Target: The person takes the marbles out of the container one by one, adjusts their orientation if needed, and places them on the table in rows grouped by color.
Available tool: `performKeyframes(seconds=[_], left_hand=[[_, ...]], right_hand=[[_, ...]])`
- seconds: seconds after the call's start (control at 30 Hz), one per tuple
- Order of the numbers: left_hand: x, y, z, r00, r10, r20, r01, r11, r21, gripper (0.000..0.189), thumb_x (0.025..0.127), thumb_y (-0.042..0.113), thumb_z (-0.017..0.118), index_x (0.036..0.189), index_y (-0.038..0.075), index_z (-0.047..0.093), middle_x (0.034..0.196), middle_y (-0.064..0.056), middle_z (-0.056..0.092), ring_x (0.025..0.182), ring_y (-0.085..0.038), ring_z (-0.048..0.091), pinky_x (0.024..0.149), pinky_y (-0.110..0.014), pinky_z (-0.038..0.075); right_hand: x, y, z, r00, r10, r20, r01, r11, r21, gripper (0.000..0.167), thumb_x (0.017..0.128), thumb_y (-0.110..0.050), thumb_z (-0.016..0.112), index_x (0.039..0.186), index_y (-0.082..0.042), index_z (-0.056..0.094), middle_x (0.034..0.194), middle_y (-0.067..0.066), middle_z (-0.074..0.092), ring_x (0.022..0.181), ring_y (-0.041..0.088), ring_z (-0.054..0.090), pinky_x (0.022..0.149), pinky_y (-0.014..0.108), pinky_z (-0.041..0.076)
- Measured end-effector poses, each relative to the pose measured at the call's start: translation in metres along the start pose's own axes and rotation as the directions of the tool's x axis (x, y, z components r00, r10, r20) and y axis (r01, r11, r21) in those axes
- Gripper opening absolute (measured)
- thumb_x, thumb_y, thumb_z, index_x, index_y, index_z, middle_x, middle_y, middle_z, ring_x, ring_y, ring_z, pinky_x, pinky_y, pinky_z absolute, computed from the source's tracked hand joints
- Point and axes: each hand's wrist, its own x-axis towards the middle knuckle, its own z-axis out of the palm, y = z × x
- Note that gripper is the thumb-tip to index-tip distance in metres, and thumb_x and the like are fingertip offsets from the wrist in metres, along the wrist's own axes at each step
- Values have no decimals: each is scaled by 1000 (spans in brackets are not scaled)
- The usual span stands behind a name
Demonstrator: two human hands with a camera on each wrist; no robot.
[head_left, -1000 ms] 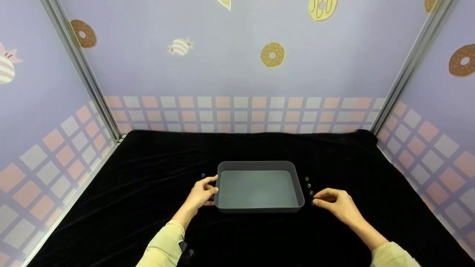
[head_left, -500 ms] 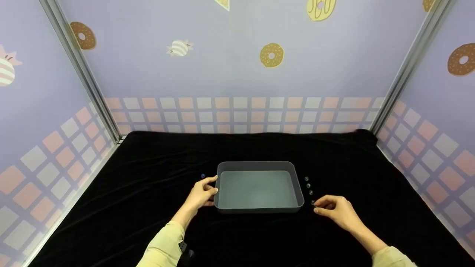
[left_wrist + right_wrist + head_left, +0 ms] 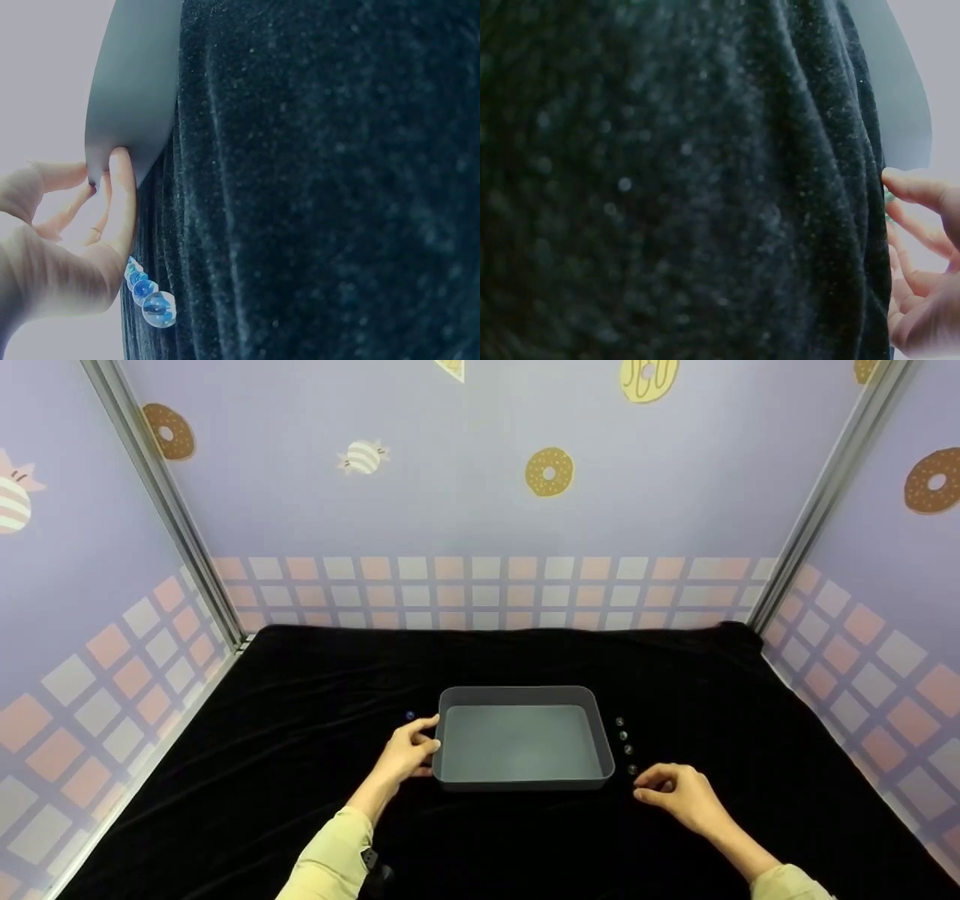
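A grey rectangular tray (image 3: 517,784) stands on the black cloth. My left hand (image 3: 405,750) holds its left wall, fingertips at the rim; in the left wrist view, fingers press the grey wall (image 3: 135,82). Clear blue marbles (image 3: 159,309) lie in a row beside that hand; one blue marble (image 3: 410,715) shows past it in the head view. My right hand (image 3: 684,795) is just right of the tray's near corner, thumb and index tips close together. I cannot tell whether they pinch a marble. Several greenish clear marbles (image 3: 628,750) line up beyond its fingertips.
Black velvety cloth (image 3: 337,667) covers the table, with slight folds. A patterned wall (image 3: 480,510) rises behind, with side panels and metal posts (image 3: 840,487) at the corners.
My right hand has moved slightly toward me, down along the marble row, so the nearest visible marble now shows uncovered. My left hand and the tray have not moved.
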Motion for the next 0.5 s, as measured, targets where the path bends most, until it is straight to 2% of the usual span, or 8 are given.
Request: performKeyframes(seconds=[0.23,0.5], left_hand=[[1,1,2,1000,-4,3,4,1000,2,51,93,-1,58,143,8,51,89,-8,57,74,-17,68,63,-32,60],[0,4,1,1000,1,-3,-1,999,35,52,92,-1,58,143,5,51,89,-10,59,75,-21,70,61,-34,61]], right_hand=[[-1,0,-1,1000,-14,-10,13,1000,-20,14,81,-24,79,93,-17,75,90,-1,72,73,6,56,66,20,46],[-5,-2,-2,998,-50,-42,49,999,-20,22,79,-24,82,97,-15,75,91,1,73,73,6,57,67,20,47]])
